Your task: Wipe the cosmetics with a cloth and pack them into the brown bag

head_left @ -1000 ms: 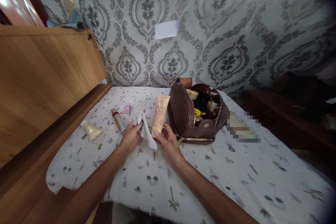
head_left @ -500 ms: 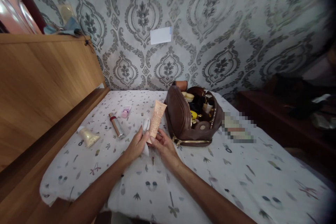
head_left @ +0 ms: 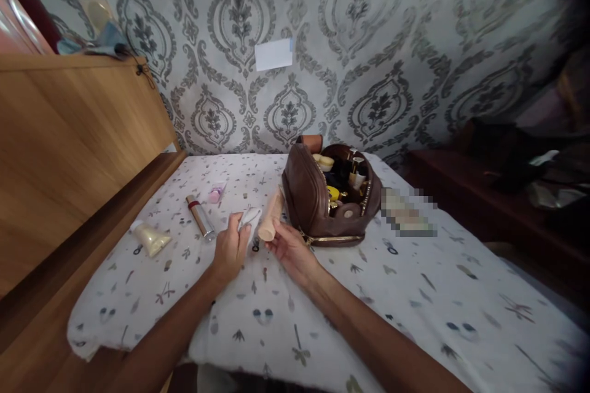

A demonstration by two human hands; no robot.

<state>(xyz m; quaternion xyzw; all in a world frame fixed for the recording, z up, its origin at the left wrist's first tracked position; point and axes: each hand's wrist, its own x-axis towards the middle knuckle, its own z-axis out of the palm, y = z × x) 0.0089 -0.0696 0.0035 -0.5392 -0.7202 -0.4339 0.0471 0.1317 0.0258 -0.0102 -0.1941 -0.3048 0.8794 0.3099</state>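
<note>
My right hand [head_left: 295, 252] is closed on the capped end of a peach squeeze tube [head_left: 273, 216], which is tilted so the cap faces me. In my left hand [head_left: 230, 250] is a bunched white cloth [head_left: 249, 221], gripped between thumb and fingers just left of the tube. Close to the tube's right stands a brown cosmetic bag [head_left: 304, 193], unzipped, with several cosmetics showing inside. Left of my hands lie a silver tube with a red band [head_left: 200, 218], a small pink item [head_left: 216, 192] and a pale yellow tube with a white cap [head_left: 150, 238].
A patterned white sheet [head_left: 369, 319] covers the surface under everything. A wooden panel [head_left: 83, 116] borders it on the left, and a papered wall [head_left: 212, 73] rises behind. Right of the bag lies a pixelated flat item [head_left: 408, 214]; dark furniture [head_left: 437, 175] stands beyond.
The tube has tipped from upright, its capped end now turned toward me. My left hand has moved left, away from the tube, with the cloth. The view has shifted slightly.
</note>
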